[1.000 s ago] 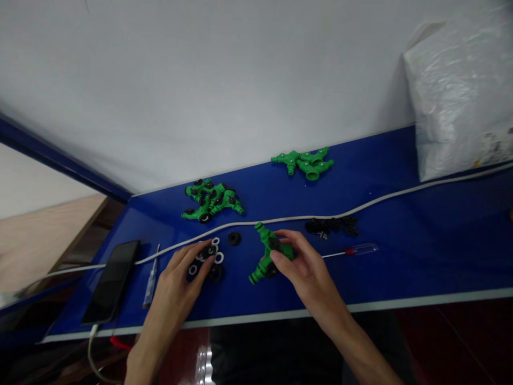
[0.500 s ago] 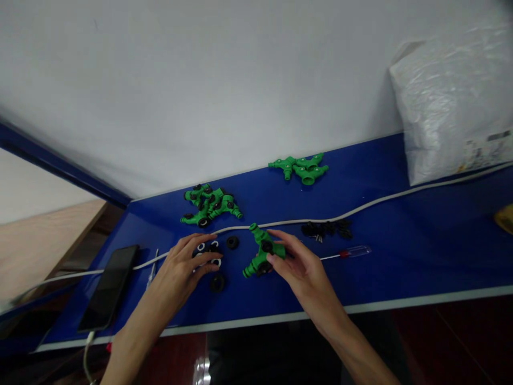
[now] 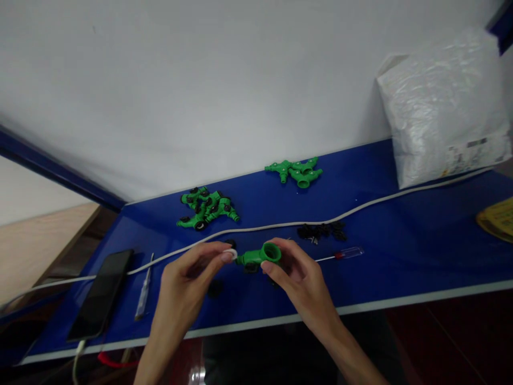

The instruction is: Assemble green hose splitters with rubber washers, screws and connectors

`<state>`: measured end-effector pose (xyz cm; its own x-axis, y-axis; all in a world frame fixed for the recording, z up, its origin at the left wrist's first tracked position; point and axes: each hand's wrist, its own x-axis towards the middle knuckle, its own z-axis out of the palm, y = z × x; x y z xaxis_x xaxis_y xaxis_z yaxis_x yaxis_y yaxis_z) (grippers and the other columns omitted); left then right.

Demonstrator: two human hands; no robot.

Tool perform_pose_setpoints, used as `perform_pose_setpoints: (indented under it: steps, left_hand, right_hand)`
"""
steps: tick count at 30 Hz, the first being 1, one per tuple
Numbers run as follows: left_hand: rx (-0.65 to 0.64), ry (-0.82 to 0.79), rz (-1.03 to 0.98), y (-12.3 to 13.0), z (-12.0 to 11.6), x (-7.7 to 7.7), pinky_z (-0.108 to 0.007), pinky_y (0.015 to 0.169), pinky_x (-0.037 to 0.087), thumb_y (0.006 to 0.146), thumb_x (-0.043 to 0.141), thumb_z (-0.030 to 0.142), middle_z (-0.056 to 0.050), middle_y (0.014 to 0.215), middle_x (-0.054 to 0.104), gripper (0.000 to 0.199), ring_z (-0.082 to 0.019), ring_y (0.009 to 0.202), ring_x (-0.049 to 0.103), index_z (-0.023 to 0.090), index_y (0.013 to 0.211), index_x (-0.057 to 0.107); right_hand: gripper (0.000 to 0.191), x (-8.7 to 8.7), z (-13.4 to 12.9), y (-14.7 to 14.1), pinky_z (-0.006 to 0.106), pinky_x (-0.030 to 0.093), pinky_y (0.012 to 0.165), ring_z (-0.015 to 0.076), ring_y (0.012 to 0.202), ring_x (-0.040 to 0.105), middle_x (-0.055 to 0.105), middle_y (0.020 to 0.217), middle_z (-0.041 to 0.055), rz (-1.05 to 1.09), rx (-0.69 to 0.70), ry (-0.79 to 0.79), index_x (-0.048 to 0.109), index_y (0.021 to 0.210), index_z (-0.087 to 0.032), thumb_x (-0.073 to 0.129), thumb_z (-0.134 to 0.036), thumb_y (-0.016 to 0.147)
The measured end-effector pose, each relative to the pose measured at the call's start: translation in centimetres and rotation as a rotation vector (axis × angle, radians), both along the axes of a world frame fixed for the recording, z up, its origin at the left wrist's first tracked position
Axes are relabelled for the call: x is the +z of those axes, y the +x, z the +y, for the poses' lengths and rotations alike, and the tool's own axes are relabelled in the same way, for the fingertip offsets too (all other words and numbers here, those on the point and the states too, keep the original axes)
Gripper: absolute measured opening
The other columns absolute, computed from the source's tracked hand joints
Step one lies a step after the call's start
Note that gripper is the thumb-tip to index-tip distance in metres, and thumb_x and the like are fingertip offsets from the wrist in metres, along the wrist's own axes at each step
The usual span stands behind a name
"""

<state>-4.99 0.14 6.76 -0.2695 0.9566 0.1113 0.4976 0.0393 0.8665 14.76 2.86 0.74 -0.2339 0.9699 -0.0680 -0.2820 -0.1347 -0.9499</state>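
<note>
Between thumb and index finger, my left hand (image 3: 192, 278) pinches a white ring (image 3: 232, 253). My right hand (image 3: 298, 270) grips a green connector (image 3: 254, 258), its wide round opening turned up and a black part on its underside. The ring is close to the connector's narrow left end. Behind my left hand, a black ring (image 3: 215, 289) lies on the blue table; another is partly hidden beside its fingertips. Several green connectors with black parts (image 3: 208, 206) are piled farther back, and a few plain green connectors (image 3: 296, 171) rest near the wall.
A white cable (image 3: 248, 230) crosses the blue table (image 3: 380, 256). Small black parts (image 3: 320, 231) and a screwdriver (image 3: 347, 253) lie at right; a clear-handled tool (image 3: 143, 294) and a phone (image 3: 102, 294) at left. Farther right are a plastic-wrapped package (image 3: 441, 112) and a yellow object (image 3: 497, 219).
My left hand has picked up a white ring and moved right, toward the connector. In my right hand the connector has turned so its wide opening faces up.
</note>
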Motion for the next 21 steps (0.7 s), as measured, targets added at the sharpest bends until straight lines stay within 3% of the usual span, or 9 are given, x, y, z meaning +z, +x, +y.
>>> perform_pose_setpoints:
  steps: [6,12,21]
  left_hand:
    - [-0.136,0.014,-0.148,3.3,1.1,0.5,-0.03,0.074,0.065,0.084,0.08,0.041,-0.003,0.082,0.082,0.02,-0.023,0.077,0.079,0.023,0.091,0.084]
    - [-0.172,0.115,0.041,3.2,0.6,0.0,-0.029,0.077,0.063,0.084,0.08,0.036,-0.001,0.084,0.082,0.01,-0.02,0.075,0.076,0.027,0.087,0.084]
    - [-0.158,0.04,-0.065,3.2,0.9,-0.7,-0.02,0.064,0.056,0.082,0.08,0.034,-0.003,0.084,0.073,0.012,-0.017,0.079,0.07,0.023,0.078,0.081]
  right_hand:
    - [0.031,0.1,-0.2,0.2,0.033,0.052,0.096,0.0188,0.105,0.068,0.07,0.111,0.0021,-0.167,0.054,0.214,0.071,0.118,-0.028,0.076,-0.034,0.088]
    - [0.03,0.3,-0.2,0.4,0.031,0.052,0.089,0.0172,0.098,0.066,0.066,0.105,0.0012,-0.218,0.055,0.238,0.071,0.117,-0.029,0.076,-0.031,0.088]
    - [0.032,0.2,-0.3,0.4,0.032,0.05,0.091,0.0172,0.1,0.064,0.064,0.108,0.001,-0.249,0.09,0.265,0.073,0.117,-0.032,0.08,-0.03,0.086]
